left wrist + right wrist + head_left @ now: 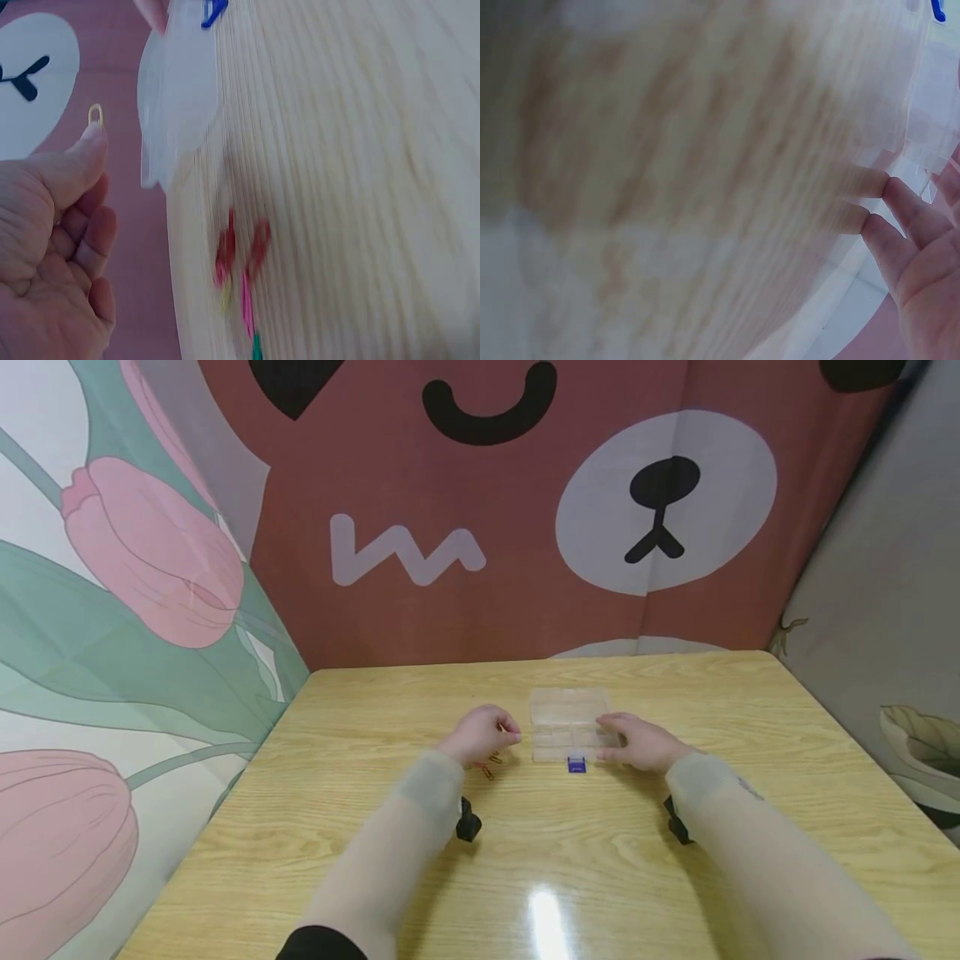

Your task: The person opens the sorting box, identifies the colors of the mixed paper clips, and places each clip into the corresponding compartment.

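Between thumb and forefinger, my left hand (478, 735) pinches a yellow paper clip (96, 114), its rounded end sticking up past the thumb. Below that hand lie several coloured paper clips (488, 772), red, pink, yellow and green in the left wrist view. A clear plastic compartment box (553, 752) stands to their right with its lid (570, 703) raised at the back. My right hand (647, 745) holds the box at its right side, fingers and thumb spread around that edge. In the right wrist view some fingertips rest by the tabletop.
A blue latch (576, 765) sits at the box's front edge. The wooden table (360, 793) ends at a patterned cloth (450, 618) behind it. Each wrist carries a small black camera, such as the left one (468, 821).
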`<state>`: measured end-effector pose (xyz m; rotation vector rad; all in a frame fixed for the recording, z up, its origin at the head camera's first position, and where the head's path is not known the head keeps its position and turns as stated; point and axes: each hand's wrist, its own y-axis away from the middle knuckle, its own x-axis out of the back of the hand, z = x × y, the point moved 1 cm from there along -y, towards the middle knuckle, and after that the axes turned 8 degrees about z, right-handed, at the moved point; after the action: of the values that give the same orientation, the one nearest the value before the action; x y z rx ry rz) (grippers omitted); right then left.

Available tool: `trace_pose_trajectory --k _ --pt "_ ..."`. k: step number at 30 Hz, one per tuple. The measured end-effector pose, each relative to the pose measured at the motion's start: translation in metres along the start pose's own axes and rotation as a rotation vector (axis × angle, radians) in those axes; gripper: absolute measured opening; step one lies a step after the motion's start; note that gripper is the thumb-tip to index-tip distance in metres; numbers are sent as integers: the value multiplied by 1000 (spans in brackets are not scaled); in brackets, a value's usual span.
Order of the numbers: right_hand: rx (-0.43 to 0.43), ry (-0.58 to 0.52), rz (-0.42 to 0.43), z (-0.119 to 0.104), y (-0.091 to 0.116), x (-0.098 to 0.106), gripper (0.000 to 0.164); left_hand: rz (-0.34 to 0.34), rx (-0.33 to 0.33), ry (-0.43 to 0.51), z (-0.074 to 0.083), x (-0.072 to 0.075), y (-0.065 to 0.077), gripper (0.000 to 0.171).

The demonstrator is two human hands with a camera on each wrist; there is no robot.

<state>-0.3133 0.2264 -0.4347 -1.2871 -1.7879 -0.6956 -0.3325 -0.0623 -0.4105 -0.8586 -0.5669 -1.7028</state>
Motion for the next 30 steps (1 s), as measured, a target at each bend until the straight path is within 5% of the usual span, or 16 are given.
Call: trace_pose_trajectory --k 8,19,30 --pt "8 16 12 3 2 0 73 46 -24 -72 28 -20 -14 9" --pt "17 29 23 6 -1 -2 71 114 -3 -94 42 -48 -31 10" --pt "24 43 41 3 -3 -2 72 146 -18 -145 58 -60 -43 13"
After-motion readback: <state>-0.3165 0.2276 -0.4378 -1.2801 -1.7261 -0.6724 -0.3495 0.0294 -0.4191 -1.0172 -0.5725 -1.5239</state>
